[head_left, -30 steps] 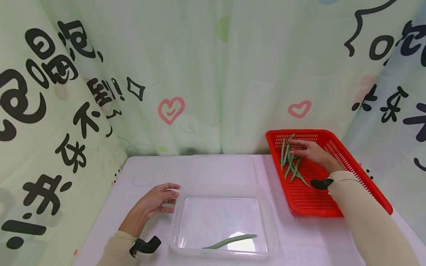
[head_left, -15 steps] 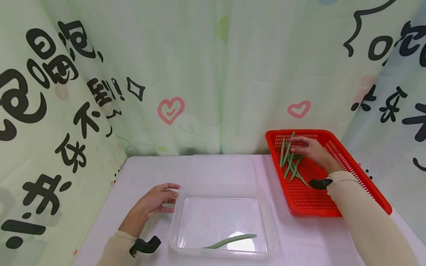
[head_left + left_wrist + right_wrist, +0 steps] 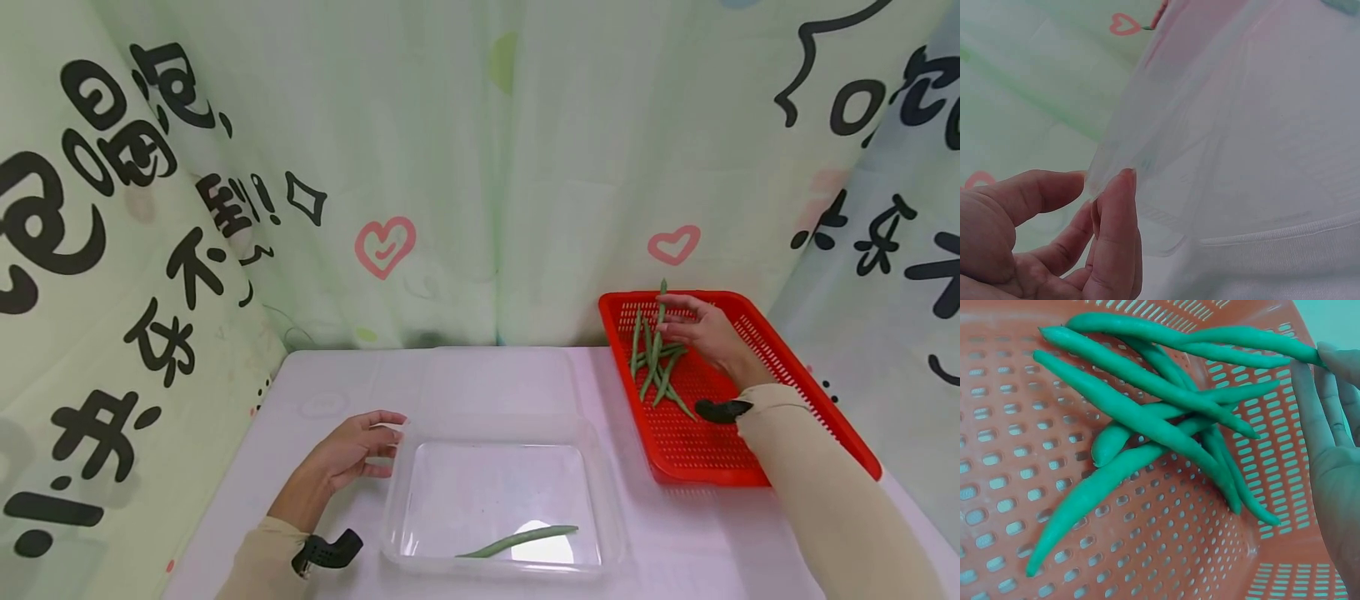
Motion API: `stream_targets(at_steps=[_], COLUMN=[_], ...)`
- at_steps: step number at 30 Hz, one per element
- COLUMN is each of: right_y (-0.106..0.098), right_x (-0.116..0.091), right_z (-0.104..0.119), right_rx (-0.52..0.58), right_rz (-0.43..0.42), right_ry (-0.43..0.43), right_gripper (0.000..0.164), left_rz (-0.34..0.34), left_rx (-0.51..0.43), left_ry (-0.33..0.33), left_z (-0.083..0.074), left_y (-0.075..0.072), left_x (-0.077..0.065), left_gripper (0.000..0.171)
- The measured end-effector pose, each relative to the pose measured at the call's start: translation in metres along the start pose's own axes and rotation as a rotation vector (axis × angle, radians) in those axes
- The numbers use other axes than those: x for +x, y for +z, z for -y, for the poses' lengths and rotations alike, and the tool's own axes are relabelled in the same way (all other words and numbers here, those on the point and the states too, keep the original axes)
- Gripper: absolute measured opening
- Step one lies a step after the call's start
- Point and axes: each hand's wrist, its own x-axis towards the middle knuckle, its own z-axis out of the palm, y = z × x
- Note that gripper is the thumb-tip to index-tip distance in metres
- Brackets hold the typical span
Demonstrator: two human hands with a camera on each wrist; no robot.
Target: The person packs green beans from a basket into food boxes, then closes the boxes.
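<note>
My right hand [image 3: 697,327] is over the far left part of the red basket [image 3: 720,458], pinching one end of a green bean [image 3: 1260,340] between thumb and fingers. Its upper tip pokes past the far rim in the head view. Below, several more green beans [image 3: 1147,428] lie crossed in a heap. At the far left corner of a clear plastic box [image 3: 487,571], my left hand [image 3: 348,454] touches the rim with relaxed fingertips. One single green bean [image 3: 525,540] lies in that box, along its near side.
The box and basket stand on a white-covered table [image 3: 352,375], basket at the right and angled. A printed curtain [image 3: 525,167] closes off the back and both sides. A black strap [image 3: 333,550] sits at the left wrist.
My right hand has risen a little, and the pinched bean has shifted up and away, its tip now beyond the basket's far rim. The left hand stays at the box.
</note>
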Motion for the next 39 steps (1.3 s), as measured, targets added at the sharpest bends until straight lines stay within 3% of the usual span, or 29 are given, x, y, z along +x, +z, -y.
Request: stream_targets(at_steps=[15,25,32,39], right_y=[0.001,-0.006,-0.006,-0.004], right_x=[-0.007,-0.016,-0.02,-0.017], right_z=[0.015,0.016,0.018,0.019], right_rx=[-0.116,-0.204,-0.094,0.189], right_rz=[0.022,0.068,0.088,0.195], right_ry=[0.004,-0.054,-0.069,-0.16], right_gripper=[0.064,0.072,0.064,0.049], left_rz=[0.017,0.008,0.003,-0.001], left_rx=[-0.015,-0.015,-0.007,-0.008], left_ry=[0.003,0.005,0.005,0.001], left_z=[0.002,0.002,0.001,0.001], left_y=[-0.001,-0.001,-0.001,-0.001], left_x=[0.001,0.001,0.0,-0.001], left_gripper=[0.046,0.045,0.045,0.046])
